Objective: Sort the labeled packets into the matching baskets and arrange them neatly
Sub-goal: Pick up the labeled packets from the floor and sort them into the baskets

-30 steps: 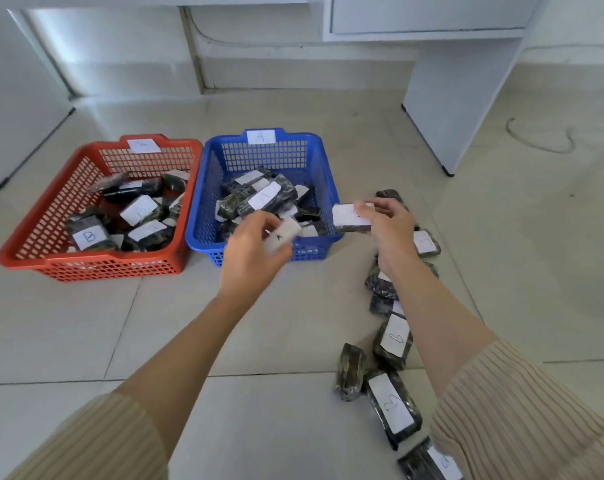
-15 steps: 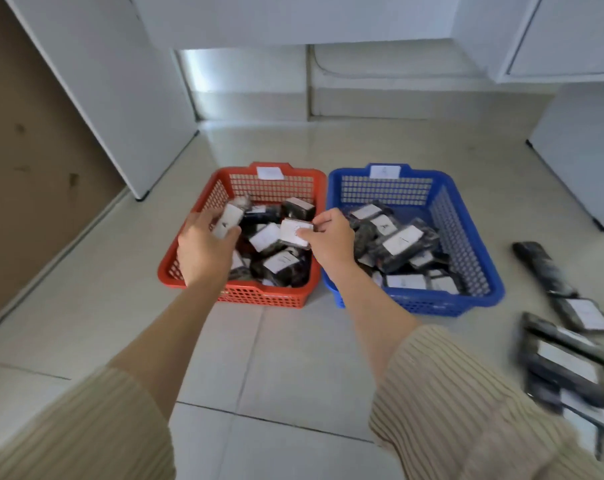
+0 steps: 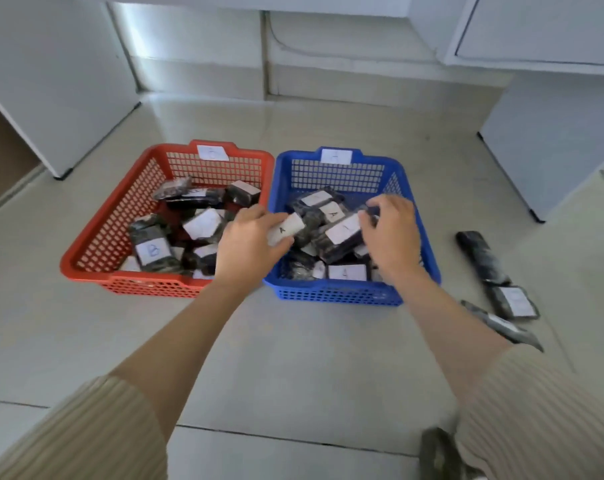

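At centre frame the left hand (image 3: 248,244) grips a packet marked A (image 3: 284,230) over the left edge of the blue basket (image 3: 335,294). The right hand (image 3: 392,233) curls over the other packets (image 3: 342,233) there, its grip unclear. The step looks like placing; next the packet should be laid flat among them.

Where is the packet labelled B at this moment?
Head view: the packet labelled B lies in the red basket, toward its front, left of the left hand.

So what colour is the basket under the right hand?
Blue basket, seen best in the head view, beneath the right hand.
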Demonstrator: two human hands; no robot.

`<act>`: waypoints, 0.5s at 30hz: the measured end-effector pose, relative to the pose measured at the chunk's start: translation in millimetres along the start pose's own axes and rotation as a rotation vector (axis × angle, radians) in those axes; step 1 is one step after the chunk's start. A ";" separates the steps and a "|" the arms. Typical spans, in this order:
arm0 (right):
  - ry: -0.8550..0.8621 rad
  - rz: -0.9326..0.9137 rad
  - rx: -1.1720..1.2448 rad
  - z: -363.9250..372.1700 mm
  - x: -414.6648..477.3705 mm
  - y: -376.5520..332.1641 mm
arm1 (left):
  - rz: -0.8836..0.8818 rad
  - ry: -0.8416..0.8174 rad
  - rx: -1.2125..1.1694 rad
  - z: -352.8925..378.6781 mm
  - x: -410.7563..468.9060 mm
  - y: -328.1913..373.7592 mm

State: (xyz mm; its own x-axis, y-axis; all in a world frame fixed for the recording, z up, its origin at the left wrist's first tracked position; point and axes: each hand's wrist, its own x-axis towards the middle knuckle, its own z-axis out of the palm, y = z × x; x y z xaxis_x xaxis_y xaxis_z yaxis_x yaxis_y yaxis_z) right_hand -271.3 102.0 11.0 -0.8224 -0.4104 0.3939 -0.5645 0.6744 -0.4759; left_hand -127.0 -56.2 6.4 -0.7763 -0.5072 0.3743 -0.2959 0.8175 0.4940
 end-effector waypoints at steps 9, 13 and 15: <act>-0.372 0.225 -0.128 -42.9 -43.4 64.4 | -0.135 -0.174 0.262 28.3 -18.7 26.9; -0.389 0.301 0.190 -40.7 -54.8 69.6 | -0.024 0.001 0.189 33.1 -41.9 60.2; -0.392 0.363 0.395 -44.3 -55.5 77.1 | 0.089 0.027 0.117 42.8 -52.6 85.8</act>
State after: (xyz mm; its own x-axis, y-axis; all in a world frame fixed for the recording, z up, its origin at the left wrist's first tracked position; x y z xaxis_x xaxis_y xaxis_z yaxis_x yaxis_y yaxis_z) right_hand -266.0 204.0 -12.7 -0.8879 -0.4427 -0.1253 -0.1690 0.5672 -0.8061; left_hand -135.4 52.3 -4.5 -0.7876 -0.4375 0.4339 -0.2912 0.8849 0.3635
